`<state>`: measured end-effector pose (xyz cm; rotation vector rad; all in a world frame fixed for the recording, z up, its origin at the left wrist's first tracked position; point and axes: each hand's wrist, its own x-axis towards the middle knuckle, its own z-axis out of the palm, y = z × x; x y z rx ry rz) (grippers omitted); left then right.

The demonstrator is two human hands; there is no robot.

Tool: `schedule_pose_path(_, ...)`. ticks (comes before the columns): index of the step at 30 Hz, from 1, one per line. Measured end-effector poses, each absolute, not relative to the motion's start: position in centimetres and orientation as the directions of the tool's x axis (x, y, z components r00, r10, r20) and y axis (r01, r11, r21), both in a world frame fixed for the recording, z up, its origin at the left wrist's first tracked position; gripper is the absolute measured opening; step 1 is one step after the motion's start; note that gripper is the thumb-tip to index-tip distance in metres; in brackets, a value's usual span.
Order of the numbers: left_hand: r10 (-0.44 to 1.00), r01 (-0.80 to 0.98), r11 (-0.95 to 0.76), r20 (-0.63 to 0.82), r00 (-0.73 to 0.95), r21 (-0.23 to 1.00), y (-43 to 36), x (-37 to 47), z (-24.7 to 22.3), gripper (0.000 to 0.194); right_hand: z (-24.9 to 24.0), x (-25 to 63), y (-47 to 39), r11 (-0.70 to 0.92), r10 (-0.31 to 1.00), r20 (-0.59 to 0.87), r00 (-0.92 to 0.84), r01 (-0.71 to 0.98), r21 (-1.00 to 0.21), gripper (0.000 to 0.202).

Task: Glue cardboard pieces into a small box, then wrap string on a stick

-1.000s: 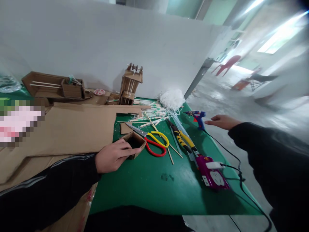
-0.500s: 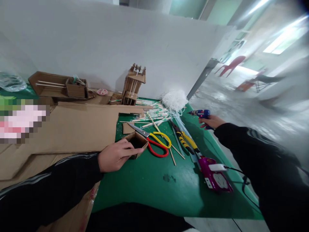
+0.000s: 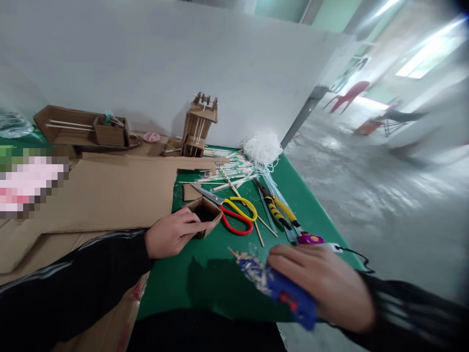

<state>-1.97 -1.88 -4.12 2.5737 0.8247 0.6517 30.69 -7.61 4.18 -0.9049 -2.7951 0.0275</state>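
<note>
Head view, glue gun (image 3: 275, 284), unreadable gold label (image 3: 314, 239)

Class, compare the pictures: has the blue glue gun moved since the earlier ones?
Yes. Judged against the scissors, the blue glue gun, now in the right hand, has come leftward and toward the camera.

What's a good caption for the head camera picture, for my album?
Right hand grips blue glue gun; left hand holds small cardboard box.
</note>
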Motion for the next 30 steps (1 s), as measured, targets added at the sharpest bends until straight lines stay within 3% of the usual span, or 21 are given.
schedule_pose_path(3, 0.618, 0.452, -0.761, 0.309, 0.723, 0.466, -1.9, -2.0, -4.2, 0.043, 0.8, 27.9, -7.6, 0.851, 0.524, -0.019, -0.852, 0.524, -0.014, 0.010)
schedule_pose_path(8, 0.614, 0.449, -0.764, 0.309, 0.727, 0.463, -1.8, -2.1, -4.2, 0.043, -1.3, 25.6, -5.7, 0.833, 0.551, -0.142, -0.822, 0.553, 0.027, 0.013)
schedule_pose_path(12, 0.608, 0.446, -0.773, 0.328, 0.723, 0.450, -1.8, -2.1, -4.3, 0.043, -1.4, 25.0, -4.8, 0.840, 0.537, -0.163, -0.828, 0.542, 0.015, 0.025)
schedule_pose_path(30, 0.603, 0.435, -0.777, 0.340, 0.721, 0.456, -1.7, -2.0, -4.4, 0.043, -1.9, 24.7, -4.3, 0.850, 0.527, -0.131, -0.840, 0.522, 0.069, 0.027)
